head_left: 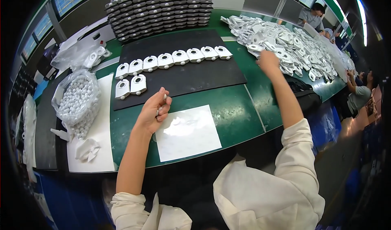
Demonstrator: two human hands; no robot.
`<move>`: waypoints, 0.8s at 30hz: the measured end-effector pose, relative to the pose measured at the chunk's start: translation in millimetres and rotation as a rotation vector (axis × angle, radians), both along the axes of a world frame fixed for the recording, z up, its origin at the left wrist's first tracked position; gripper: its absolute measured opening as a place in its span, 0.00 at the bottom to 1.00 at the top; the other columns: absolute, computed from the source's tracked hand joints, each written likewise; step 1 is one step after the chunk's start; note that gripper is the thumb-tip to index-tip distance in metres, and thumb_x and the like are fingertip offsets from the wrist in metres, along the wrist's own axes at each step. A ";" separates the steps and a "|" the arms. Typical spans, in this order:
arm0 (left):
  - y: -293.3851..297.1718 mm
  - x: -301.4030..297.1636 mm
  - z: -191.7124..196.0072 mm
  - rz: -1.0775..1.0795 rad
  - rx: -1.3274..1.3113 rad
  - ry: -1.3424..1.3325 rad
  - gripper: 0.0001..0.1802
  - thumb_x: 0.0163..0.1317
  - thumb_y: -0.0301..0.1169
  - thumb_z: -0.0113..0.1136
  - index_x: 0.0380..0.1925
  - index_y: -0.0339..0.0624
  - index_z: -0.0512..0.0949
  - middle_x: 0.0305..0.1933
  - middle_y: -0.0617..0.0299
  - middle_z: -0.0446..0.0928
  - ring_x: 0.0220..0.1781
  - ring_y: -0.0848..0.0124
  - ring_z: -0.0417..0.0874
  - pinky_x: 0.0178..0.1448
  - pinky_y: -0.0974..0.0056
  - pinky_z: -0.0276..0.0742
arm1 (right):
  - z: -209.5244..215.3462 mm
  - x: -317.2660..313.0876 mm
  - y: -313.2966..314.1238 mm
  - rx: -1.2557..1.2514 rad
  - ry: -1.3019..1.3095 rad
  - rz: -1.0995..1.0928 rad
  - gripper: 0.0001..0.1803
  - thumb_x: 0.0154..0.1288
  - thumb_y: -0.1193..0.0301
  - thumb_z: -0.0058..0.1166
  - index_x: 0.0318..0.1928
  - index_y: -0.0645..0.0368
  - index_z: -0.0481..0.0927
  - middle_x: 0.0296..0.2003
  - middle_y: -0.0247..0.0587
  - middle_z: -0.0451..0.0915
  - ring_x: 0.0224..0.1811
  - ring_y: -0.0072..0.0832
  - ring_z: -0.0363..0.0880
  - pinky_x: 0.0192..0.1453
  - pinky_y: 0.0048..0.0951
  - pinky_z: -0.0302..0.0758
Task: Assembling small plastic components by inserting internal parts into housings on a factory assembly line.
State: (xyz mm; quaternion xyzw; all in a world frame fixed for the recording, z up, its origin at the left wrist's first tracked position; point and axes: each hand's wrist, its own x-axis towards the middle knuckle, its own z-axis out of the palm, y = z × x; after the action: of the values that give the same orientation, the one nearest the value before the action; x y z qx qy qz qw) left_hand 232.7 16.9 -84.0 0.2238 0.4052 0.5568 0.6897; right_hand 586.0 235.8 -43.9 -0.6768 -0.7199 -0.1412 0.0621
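Note:
My left hand (154,111) is curled above the near edge of the black mat, holding small white balls (165,96). One shows at the fingertips, another lower among the fingers. At the near left edge of a heap of white plastic housings (281,42), my right hand (269,63) has its fingers curled in beside one housing; what they grip is hidden. On the black mat (195,77), a row of several housings (165,60) with round dark openings lies side by side. Two more housings (138,84) sit below its left end, each with a white ball at its near edge.
A clear bag of white balls (79,93) stands at the left near a crumpled tissue (87,150). A white sheet (188,132) lies in front of me. Stacked dark trays (163,14) rise behind the mat. A black bag (301,93) lies right; other people (313,16) work beyond.

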 end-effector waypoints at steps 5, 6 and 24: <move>-2.8 2.0 2.2 -0.006 0.014 0.043 0.17 0.63 0.45 0.53 0.37 0.42 0.68 0.21 0.69 0.66 0.16 0.85 0.55 0.13 0.80 0.46 | -6.7 60.7 -26.2 -0.128 -0.160 -0.141 0.30 0.40 0.50 0.68 0.37 0.62 0.80 0.39 0.49 0.80 0.48 0.42 0.75 0.45 0.39 0.76; -2.9 2.7 3.2 -0.008 0.009 0.043 0.18 0.62 0.46 0.54 0.37 0.42 0.68 0.21 0.69 0.66 0.16 0.85 0.55 0.13 0.80 0.46 | -14.4 68.1 -28.4 -0.134 -0.173 -0.117 0.31 0.40 0.49 0.68 0.38 0.62 0.80 0.39 0.48 0.80 0.50 0.41 0.74 0.46 0.39 0.76; -4.2 -0.1 3.1 -0.009 0.065 0.089 0.23 0.63 0.49 0.50 0.42 0.38 0.70 0.20 0.72 0.62 0.17 0.86 0.54 0.16 0.80 0.48 | -17.3 -19.6 -140.0 -0.552 2.038 0.252 0.19 0.68 0.63 0.37 0.48 0.66 0.71 0.41 0.45 0.77 0.35 0.31 0.78 0.36 0.31 0.76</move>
State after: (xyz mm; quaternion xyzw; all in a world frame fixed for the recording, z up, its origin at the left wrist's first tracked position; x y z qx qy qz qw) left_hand 232.6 12.7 -80.8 0.2724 0.4161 0.5560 0.6660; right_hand 566.4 95.9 -61.2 -0.3868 -0.4001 0.6679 0.4941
